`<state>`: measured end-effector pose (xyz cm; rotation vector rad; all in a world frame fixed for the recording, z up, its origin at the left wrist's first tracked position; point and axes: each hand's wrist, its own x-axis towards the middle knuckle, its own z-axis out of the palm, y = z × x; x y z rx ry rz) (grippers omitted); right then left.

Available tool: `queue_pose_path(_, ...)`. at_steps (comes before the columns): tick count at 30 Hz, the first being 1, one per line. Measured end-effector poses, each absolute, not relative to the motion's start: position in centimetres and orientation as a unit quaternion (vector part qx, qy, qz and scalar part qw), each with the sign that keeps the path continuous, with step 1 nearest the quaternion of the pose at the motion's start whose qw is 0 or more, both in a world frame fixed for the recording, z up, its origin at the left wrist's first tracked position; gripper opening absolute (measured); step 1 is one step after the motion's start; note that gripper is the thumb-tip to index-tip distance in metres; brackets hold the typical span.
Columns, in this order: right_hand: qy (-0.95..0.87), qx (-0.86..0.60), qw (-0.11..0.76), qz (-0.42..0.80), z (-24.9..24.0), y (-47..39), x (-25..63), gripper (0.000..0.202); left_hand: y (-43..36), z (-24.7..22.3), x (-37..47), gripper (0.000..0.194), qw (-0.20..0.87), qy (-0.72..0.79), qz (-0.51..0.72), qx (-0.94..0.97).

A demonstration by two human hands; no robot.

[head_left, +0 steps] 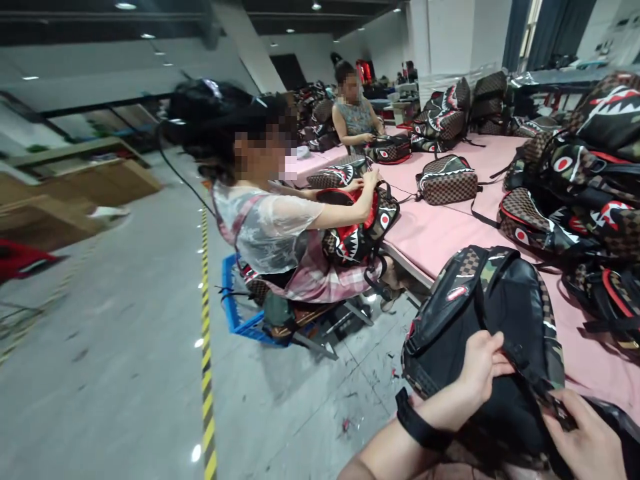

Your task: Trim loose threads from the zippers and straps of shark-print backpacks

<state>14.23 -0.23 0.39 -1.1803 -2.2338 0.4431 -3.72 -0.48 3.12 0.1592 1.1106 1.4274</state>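
A black backpack (445, 353) with brown checks and camouflage trim leans against the table's near edge, its back panel and shoulder straps facing me. My left hand (484, 363) is closed at a black shoulder strap (523, 363), fingers curled around its edge. Lower on the same strap, my right hand (585, 430) pinches it near a dark buckle-like piece, which is partly covered by my fingers. A black band circles my left wrist.
A pink-topped table (415, 230) runs away from me, with piled backpacks (565, 207) on the right and a small checked bag (447, 180) midway. A seated co-worker (270, 220) handles another backpack on the left; a second person (355, 113) works farther back. A blue crate (233, 300) stands on the floor.
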Motion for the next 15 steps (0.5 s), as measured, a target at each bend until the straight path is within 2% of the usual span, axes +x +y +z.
queue_pose_path(3, -0.822, -0.451, 0.327, 0.118, -1.0, -0.6, 13.9, 0.033, -0.5, 3.6, -4.6, 0.04, 0.584, 0.57, 0.544, 0.194)
queue_pose_path(6, -0.833, -0.425, 0.336, 0.11, -1.5, -0.5, 13.4, 0.031, -1.6, 4.9, -5.4, 0.023, 0.384, 0.708, 0.423, 0.415)
queue_pose_path(8, -0.839, -0.415, 0.33, 0.122, -1.3, -0.4, 13.1, 0.032, -2.8, 5.5, -5.6, 0.018, 0.253, 0.72, 0.364, 0.533)
queue_pose_path(9, -0.841, -0.412, 0.326, 0.129, -1.2, -0.4, 12.9, 0.032, -3.5, 5.7, -5.5, 0.019, 0.221, 0.711, 0.337, 0.577)
queue_pose_path(15, -0.834, -0.41, 0.345, 0.131, -0.3, -0.9, 12.1, 0.034, -4.6, 4.4, -4.9, 0.046, 0.239, 0.685, 0.22, 0.652)
